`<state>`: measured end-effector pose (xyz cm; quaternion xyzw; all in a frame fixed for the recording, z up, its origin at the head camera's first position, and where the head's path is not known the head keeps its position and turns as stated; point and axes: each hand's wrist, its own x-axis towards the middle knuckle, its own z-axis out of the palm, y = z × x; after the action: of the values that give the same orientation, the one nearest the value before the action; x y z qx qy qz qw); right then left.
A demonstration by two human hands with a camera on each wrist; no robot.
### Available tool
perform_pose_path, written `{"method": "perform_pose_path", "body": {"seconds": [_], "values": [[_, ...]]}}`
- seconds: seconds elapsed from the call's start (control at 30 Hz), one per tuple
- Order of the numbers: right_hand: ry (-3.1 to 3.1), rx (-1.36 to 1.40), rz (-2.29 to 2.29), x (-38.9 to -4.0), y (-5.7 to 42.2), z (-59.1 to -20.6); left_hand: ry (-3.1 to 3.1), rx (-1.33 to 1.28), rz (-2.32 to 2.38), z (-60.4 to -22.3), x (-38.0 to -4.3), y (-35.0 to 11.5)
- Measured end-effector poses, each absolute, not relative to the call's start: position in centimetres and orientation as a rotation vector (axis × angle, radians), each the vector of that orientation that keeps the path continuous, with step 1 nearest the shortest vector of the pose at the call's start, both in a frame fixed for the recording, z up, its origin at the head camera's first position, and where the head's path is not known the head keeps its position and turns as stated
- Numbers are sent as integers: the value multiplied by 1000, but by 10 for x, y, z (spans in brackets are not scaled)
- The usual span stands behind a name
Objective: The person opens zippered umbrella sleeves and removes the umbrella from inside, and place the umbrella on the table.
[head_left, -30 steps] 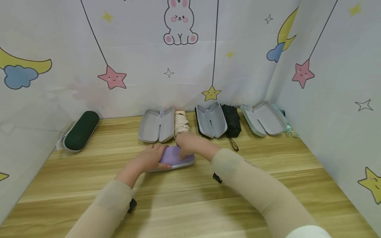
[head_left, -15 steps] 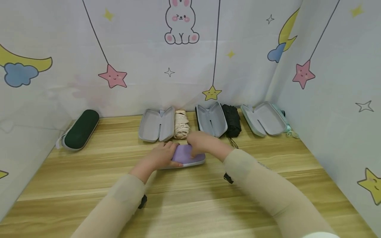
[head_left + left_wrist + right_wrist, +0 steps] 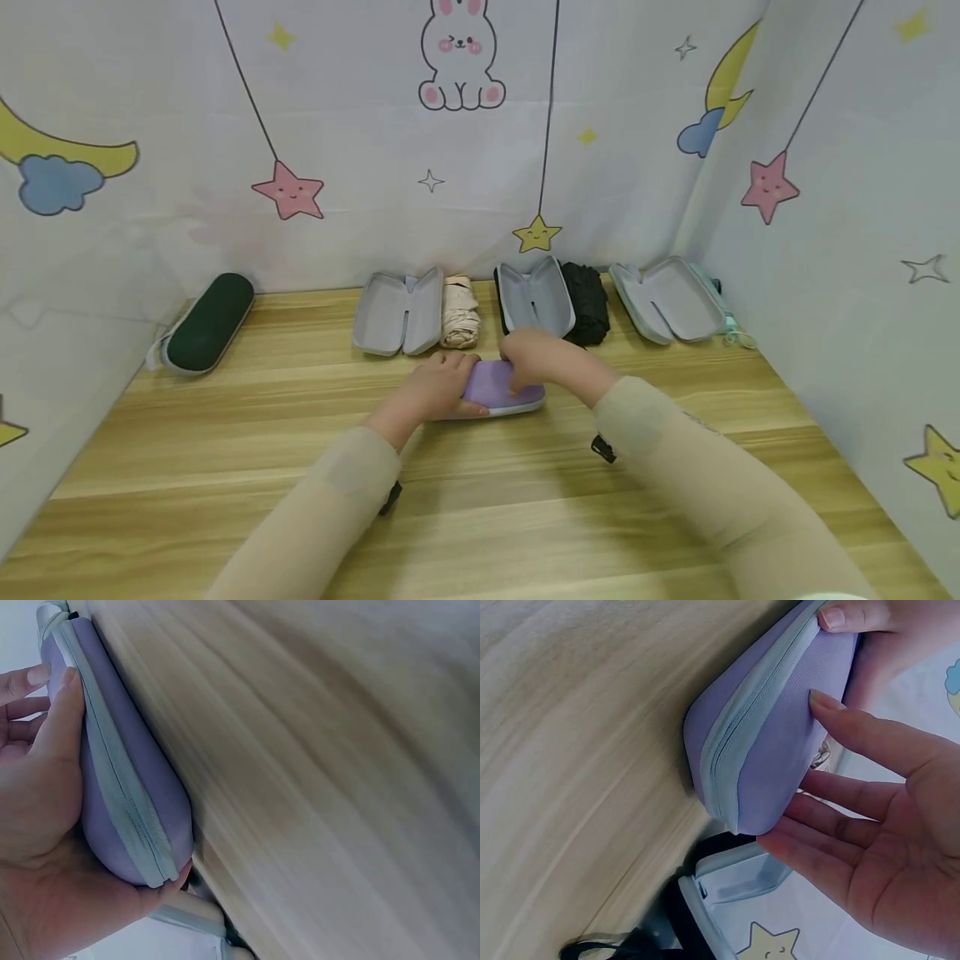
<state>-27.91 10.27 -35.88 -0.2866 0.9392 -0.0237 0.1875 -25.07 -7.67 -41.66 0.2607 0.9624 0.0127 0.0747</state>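
A closed purple zip case (image 3: 491, 385) with a pale zip band lies lengthwise on the wooden table, both hands on it. My left hand (image 3: 438, 387) grips its left end; in the left wrist view the thumb lies along the zip band of the case (image 3: 142, 772) and the palm wraps its end. At the other end, my right hand (image 3: 542, 358) holds the case (image 3: 780, 735) between the thumb, set on its upper face, and the fingers at its far edge. The right fingers are partly hidden behind the case in the head view.
Along the back wall stand a grey-lined open case (image 3: 382, 317), a beige crumpled roll (image 3: 460, 315), a black-edged open case (image 3: 534, 296), a black folded bundle (image 3: 588, 304) and a mint open case (image 3: 682, 304). A closed dark green case (image 3: 210, 323) lies far left.
Both hands have slid the purple case to the right along the table, from in front of the beige roll towards the black-edged open case. Their hold looks the same.
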Motion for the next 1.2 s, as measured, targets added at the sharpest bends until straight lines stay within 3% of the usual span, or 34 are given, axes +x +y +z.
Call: {"method": "perform_pose_path", "body": {"seconds": [0.57,1.2], "values": [[2636,-834,-29,-283,134,-352,2885,764,96,-409,-251,-40],[2495,-800,-46,-303,131,-356,2943,769,210,-420,-251,-40]]}}
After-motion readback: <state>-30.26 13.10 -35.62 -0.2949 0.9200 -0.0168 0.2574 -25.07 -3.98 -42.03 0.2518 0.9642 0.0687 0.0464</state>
